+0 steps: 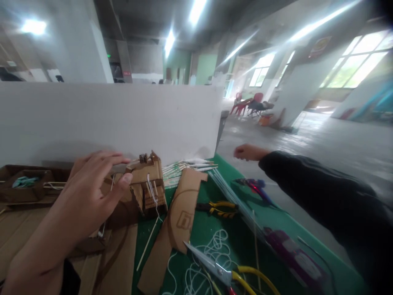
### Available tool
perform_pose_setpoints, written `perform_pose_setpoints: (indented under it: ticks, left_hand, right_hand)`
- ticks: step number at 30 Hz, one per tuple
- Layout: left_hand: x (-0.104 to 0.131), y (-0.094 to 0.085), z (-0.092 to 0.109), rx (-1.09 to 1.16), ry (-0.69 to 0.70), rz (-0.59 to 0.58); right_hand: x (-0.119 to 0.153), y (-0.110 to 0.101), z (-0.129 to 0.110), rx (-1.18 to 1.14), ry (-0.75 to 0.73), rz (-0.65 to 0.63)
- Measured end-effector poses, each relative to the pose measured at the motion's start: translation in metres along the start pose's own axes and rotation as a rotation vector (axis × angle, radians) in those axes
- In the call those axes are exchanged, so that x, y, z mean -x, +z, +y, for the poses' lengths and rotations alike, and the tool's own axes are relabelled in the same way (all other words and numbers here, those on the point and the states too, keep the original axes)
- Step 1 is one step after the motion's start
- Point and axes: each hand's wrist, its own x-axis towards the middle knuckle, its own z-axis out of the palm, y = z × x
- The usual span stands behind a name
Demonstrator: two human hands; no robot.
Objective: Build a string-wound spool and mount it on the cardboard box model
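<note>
My left hand point(95, 194) is at the left, its thumb and fingers apart, right beside a small cardboard structure point(149, 180) with sticks and white string on it. Whether the fingertips touch the structure is unclear. Out past the right edge of the green table point(227, 246), my right hand point(247, 152) is raised over the floor with its fingers curled. It is blurred, and what it may hold is too small to make out. A curved cardboard strip point(184, 209) lies to the right of the structure.
Scissors point(215, 266), tangled white string point(219, 241), yellow-black pliers point(222, 208), a glue gun point(256, 188), clear sticks point(233, 203) and a purple pack point(294, 254) lie on the table. A white partition point(123, 119) stands behind. More cardboard point(24, 229) is at left.
</note>
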Motion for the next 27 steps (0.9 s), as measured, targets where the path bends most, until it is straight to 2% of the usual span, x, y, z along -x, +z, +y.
perform_pose_setpoints:
  ticks: [2,5,6,9,12,15,18,23,27]
  left_hand:
    - [-0.001,-0.004,0.013,0.034,-0.005,0.042]
    - [0.001,-0.004,0.045,0.186,-0.023,0.089]
    - [0.003,-0.001,0.057,0.27,-0.008,0.062]
    - [0.009,0.017,0.092,0.48,0.039,-0.125]
    - [0.014,0.037,0.112,0.603,0.043,-0.24]
    - [0.017,0.05,0.118,0.672,0.003,-0.248]
    - [0.018,0.057,0.116,0.688,-0.021,-0.181]
    - [0.021,0.065,0.112,0.646,0.013,-0.03]
    - [0.02,0.066,0.112,0.667,-0.025,-0.044]
  right_hand:
    - [0.008,-0.005,-0.005,-0.012,-0.032,-0.035]
    - [0.04,-0.005,-0.032,-0.086,-0.147,-0.029]
    - [0.054,-0.003,-0.046,-0.131,-0.192,-0.031]
    - [0.095,0.013,-0.088,-0.351,-0.305,-0.084]
    - [0.122,0.033,-0.121,-0.478,-0.338,-0.192]
    - [0.132,0.051,-0.136,-0.562,-0.378,-0.295]
    - [0.135,0.061,-0.142,-0.576,-0.396,-0.35]
    - [0.135,0.063,-0.143,-0.576,-0.371,-0.358]
    - [0.135,0.063,-0.14,-0.632,-0.324,-0.343]
